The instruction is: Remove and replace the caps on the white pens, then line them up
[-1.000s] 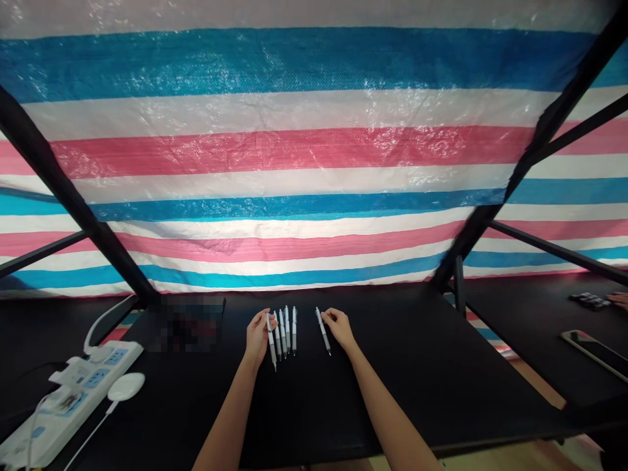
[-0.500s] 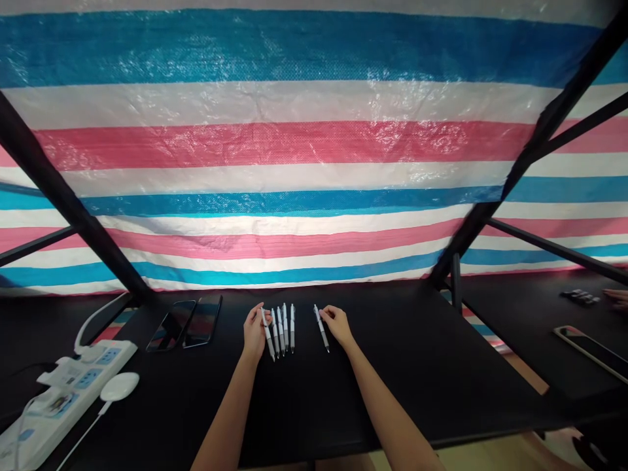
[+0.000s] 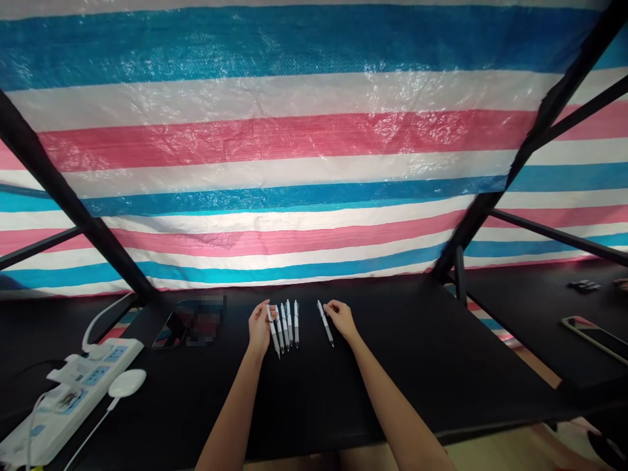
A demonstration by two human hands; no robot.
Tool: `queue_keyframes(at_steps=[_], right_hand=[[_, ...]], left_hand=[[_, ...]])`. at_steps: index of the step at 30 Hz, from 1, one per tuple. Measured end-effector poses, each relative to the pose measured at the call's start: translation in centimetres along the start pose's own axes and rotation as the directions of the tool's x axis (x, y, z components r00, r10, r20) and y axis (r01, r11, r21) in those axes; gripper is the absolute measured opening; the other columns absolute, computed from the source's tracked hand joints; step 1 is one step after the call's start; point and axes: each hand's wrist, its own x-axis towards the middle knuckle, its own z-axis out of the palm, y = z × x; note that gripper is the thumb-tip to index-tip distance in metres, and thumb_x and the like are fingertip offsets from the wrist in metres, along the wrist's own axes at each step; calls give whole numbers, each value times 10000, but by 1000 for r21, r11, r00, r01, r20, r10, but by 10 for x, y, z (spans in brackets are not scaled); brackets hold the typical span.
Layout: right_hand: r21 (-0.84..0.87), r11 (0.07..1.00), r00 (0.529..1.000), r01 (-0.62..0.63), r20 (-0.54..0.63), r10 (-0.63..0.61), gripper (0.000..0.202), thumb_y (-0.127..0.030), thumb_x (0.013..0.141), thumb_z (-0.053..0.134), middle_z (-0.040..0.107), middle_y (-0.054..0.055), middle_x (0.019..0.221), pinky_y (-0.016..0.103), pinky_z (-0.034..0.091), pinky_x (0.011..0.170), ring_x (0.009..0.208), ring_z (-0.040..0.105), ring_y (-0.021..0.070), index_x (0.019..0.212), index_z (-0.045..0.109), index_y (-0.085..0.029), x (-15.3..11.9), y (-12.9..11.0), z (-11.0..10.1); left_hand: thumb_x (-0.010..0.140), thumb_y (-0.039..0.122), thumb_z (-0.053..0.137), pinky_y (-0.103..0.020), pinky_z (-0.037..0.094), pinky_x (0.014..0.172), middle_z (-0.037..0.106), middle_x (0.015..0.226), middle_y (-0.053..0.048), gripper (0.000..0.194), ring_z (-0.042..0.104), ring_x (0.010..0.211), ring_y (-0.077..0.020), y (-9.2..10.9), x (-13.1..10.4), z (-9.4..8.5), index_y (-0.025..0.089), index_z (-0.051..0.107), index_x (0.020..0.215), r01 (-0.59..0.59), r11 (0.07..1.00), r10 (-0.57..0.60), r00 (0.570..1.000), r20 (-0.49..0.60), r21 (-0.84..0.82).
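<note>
Several white-and-grey click pens (image 3: 289,324) lie side by side on the black table (image 3: 304,399), their tips toward me. At the left end of this row, my left hand (image 3: 260,327) has its thumb and fingers closed about the upper part of the outermost pen (image 3: 273,331). A single pen (image 3: 326,324) lies slanted, apart from the row on the right. My right hand (image 3: 342,318) pinches it near its upper end from the right side.
A white power strip (image 3: 73,399) and a round white charger (image 3: 127,383) with a cable are at the left. Dark phones (image 3: 171,330) lie behind them. Black frame bars stand at both sides before a striped sheet (image 3: 294,144). Another phone (image 3: 596,337) rests on the right-hand table.
The view has tilted and shifted slightly, so the table things appear a little further right. The leftmost pen sits slightly closer to its neighbour. Both hands keep their grip.
</note>
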Motion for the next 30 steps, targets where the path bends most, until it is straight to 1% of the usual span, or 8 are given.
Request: queue_keyframes(at_steps=[3, 9, 14, 19, 23, 26, 28, 30], right_hand=[[-3, 1000, 1000, 0, 2, 0, 307, -417, 727, 509, 481, -8, 509, 244, 331, 526, 518, 438, 142, 518, 496, -192, 0, 0, 0], [-5, 1000, 1000, 4, -1, -4, 296, -404, 724, 513, 477, -15, 507, 243, 332, 531, 513, 440, 137, 521, 502, -189, -1, 1, 1], [-2, 1000, 1000, 2, -3, -2, 301, -404, 726, 510, 469, -19, 498, 242, 326, 523, 505, 433, 135, 516, 494, -190, -1, 1, 1], [-4, 1000, 1000, 0, -7, 0, 299, -399, 730, 509, 465, -21, 494, 242, 333, 520, 503, 436, 134, 516, 499, -190, -1, -2, 0], [-5, 1000, 1000, 2, -9, -2, 294, -391, 728, 511, 462, -22, 492, 242, 335, 517, 500, 431, 133, 513, 497, -192, -1, -1, 0], [-8, 1000, 1000, 5, -10, -5, 300, -391, 726, 515, 457, -23, 484, 242, 333, 513, 497, 426, 133, 501, 485, -195, 0, 0, 0], [-9, 1000, 1000, 8, -5, -8, 298, -391, 727, 512, 463, -22, 483, 242, 331, 510, 495, 429, 133, 504, 488, -195, 0, 0, 1], [-9, 1000, 1000, 11, 2, -11, 296, -391, 732, 504, 468, -21, 484, 241, 330, 510, 493, 431, 133, 512, 492, -194, 1, 1, 1]], left_hand=[[698, 380, 679, -250, 486, 613, 633, 701, -19, 338, 579, 571, -89, 1, -1, 0, 145, 627, 936, -17, 1000, 17, 1000, 5, 4], [699, 357, 684, -236, 481, 595, 626, 681, -9, 315, 570, 556, -79, 2, -2, 0, 145, 624, 923, 5, 1000, -5, 1000, -11, -12], [697, 361, 682, -258, 493, 619, 632, 670, -9, 309, 573, 536, -81, 1, -2, 0, 136, 623, 900, -4, 1000, 4, 1000, -1, 0], [692, 354, 688, -277, 507, 654, 650, 692, -28, 298, 605, 570, -100, 0, -2, 1, 130, 627, 879, -5, 999, 4, 1000, 3, 32], [702, 361, 678, -283, 509, 657, 646, 694, -28, 291, 605, 567, -103, -1, -2, 0, 134, 623, 875, -18, 999, 18, 1000, -10, 47], [724, 381, 657, -287, 508, 670, 645, 703, -23, 322, 607, 573, -105, -2, -3, -1, 153, 606, 945, -24, 998, 25, 1000, -9, 59], [737, 390, 647, -296, 506, 693, 652, 726, -19, 373, 611, 585, -106, -2, -3, 0, 182, 557, 1033, -30, 997, 31, 999, -8, 77], [748, 401, 634, -300, 501, 699, 657, 754, -18, 390, 613, 603, -109, -4, -3, 1, 204, 501, 1056, -59, 990, 63, 998, -27, 127]])
